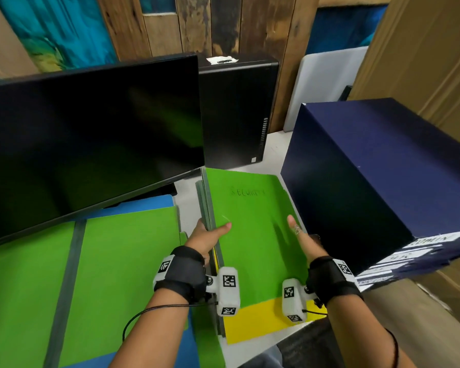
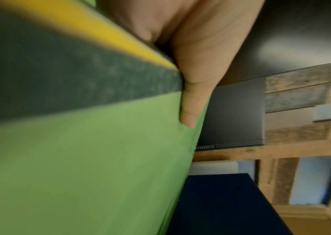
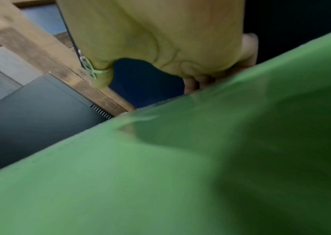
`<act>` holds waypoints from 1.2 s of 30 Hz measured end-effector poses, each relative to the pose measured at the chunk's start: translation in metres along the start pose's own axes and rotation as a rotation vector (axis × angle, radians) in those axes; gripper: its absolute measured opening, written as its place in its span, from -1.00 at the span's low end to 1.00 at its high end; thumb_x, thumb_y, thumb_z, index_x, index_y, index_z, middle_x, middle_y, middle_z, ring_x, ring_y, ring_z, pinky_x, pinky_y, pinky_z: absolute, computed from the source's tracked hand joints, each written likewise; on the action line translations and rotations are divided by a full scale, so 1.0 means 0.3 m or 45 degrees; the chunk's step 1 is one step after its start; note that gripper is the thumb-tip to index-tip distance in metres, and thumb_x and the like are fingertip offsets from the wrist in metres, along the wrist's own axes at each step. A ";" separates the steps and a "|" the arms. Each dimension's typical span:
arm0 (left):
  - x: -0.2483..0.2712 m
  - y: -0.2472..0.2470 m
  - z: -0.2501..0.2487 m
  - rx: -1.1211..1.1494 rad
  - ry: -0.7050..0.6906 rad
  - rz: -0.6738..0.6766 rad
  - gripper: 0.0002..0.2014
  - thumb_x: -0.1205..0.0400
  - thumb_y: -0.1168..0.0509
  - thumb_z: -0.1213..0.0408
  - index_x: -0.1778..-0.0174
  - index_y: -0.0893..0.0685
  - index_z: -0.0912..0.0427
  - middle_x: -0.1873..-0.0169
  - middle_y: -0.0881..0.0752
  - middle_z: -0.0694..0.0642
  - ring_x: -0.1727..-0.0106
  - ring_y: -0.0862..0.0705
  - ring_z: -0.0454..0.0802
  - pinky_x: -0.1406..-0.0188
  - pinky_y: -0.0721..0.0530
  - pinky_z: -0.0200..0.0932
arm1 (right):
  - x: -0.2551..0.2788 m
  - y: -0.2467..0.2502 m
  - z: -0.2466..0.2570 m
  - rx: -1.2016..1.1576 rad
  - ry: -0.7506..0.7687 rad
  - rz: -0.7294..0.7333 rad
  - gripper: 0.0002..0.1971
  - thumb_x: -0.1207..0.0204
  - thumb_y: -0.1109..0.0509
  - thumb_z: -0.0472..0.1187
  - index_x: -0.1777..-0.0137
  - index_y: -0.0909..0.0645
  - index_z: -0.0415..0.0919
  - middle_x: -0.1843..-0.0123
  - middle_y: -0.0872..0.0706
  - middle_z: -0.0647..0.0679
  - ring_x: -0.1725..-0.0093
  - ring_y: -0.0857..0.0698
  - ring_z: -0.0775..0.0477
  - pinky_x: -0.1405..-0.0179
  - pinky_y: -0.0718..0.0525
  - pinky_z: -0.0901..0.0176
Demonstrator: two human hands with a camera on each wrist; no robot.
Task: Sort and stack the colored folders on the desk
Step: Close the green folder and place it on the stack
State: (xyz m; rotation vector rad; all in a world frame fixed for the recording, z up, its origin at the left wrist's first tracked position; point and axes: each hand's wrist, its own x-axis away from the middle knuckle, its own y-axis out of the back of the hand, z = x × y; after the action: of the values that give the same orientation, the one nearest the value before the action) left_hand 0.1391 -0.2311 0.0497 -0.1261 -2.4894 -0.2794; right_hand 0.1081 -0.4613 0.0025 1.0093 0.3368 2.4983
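Observation:
A green folder [image 1: 250,235] with faint writing near its top lies over a yellow folder [image 1: 255,322] on the desk, with dark spines of more folders along its left side. My left hand [image 1: 210,235] grips that left edge, thumb [image 2: 191,111] pressed on the green cover [image 2: 80,174] and the yellow folder [image 2: 100,28] showing beneath. My right hand [image 1: 303,240] holds the right edge: its fingers [image 3: 192,84] curl under the green cover [image 3: 140,174] while the ringed thumb hovers above. Another green folder [image 1: 117,261] lies at the left on a blue folder [image 1: 144,205].
A dark monitor [image 1: 91,144] leans over the left folders. A black computer tower [image 1: 237,112] stands behind the held stack. A large navy box [image 1: 377,181] sits close to my right hand. The white desk's front edge [image 1: 276,346] runs just below the yellow folder.

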 end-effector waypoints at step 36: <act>0.064 0.222 -0.125 -0.755 -0.557 -0.008 -0.30 -0.28 -0.61 0.38 -0.35 -0.53 0.19 -0.15 -0.68 0.02 -0.18 -0.64 -0.05 -0.20 -0.52 -0.21 | 0.139 0.113 0.205 -0.350 1.082 0.111 -0.15 -0.23 -0.04 -0.84 -0.49 -0.26 -0.18 -0.26 -0.49 0.08 -0.25 -0.56 0.14 -0.48 -0.45 -0.06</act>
State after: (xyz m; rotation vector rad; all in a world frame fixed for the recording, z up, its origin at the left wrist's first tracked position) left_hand 0.1557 -0.1744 0.1019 -0.4638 -2.7478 -1.0890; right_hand 0.1147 -0.4677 0.0837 -0.1871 0.1764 2.8269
